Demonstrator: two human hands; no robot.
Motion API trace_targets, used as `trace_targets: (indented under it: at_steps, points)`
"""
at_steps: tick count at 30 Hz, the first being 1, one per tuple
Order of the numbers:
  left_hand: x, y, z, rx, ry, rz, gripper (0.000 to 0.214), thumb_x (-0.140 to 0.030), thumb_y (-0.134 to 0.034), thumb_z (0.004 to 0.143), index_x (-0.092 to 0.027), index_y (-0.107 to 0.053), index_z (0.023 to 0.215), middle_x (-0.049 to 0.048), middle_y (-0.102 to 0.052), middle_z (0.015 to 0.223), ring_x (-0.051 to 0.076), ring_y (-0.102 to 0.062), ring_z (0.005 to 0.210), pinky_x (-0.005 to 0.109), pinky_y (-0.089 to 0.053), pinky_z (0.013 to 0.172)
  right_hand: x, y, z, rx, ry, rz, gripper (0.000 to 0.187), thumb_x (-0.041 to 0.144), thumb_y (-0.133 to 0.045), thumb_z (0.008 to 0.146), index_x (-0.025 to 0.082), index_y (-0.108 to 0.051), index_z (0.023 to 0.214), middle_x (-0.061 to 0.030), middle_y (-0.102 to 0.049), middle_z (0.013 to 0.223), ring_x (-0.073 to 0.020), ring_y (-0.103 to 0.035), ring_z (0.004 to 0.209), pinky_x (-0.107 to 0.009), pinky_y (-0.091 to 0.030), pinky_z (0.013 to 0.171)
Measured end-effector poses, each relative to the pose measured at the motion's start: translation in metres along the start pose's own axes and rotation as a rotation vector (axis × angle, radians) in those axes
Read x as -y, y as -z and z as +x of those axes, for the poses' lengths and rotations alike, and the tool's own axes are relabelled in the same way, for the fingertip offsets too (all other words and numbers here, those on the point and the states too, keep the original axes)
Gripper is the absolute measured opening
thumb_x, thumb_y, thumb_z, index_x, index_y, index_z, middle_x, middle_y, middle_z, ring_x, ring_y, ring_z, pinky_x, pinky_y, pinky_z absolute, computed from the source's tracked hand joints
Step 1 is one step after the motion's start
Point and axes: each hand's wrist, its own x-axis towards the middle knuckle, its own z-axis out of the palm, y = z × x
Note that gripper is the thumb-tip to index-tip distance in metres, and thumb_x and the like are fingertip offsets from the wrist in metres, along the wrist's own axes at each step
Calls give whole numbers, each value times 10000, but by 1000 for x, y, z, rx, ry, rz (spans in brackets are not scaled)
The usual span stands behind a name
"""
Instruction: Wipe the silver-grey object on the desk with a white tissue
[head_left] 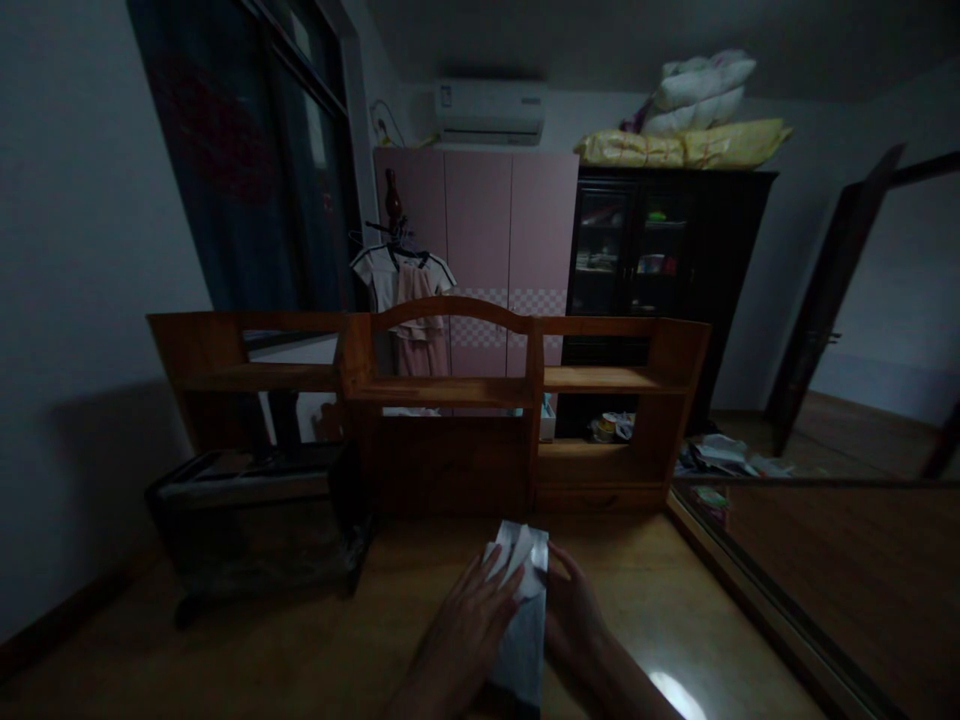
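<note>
A long silver-grey box-like object [523, 645] lies in front of me over the wooden surface, its far end pointing at the shelf unit. My left hand [474, 612] presses a crumpled white tissue [523, 550] against the top of it near the far end, with the fingers over the tissue. Along the right side of the box, my right hand [574, 605] holds it, thumb near the upper edge. The fingers of the right hand are partly hidden behind the box. The scene is dim, so I cannot make out what the box is.
A wooden shelf unit [442, 392] stands across the back of the wooden surface [420, 560]. To the left is a dark, boxy appliance [255, 530]. A raised edge [739, 600] runs along the right side. Beyond stand pink wardrobe doors [480, 220] and a dark cabinet [724, 260].
</note>
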Motion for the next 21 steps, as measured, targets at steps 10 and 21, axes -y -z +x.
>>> trace_targets:
  at_steps: [10,21]
  points:
    - [2,13,-3,-106,187,-56,478,-416,-278,1043,-357,-284,1518,-34,-248,1569,215,-152,1474,514,-231,1192,1,-6,-5,14,-55,1,402,397,-506,952,55,-703,1025,-175,-711,915,-300,-678,886,-409,-521,808]
    - [-4,13,-1,-7,59,-155,448,-386,-275,1048,-384,-349,1490,-64,-317,1540,181,-196,1464,462,-219,1206,2,-11,-6,-41,-22,-39,328,354,-562,898,74,-707,985,-158,-719,881,-298,-686,844,-420,-516,823]
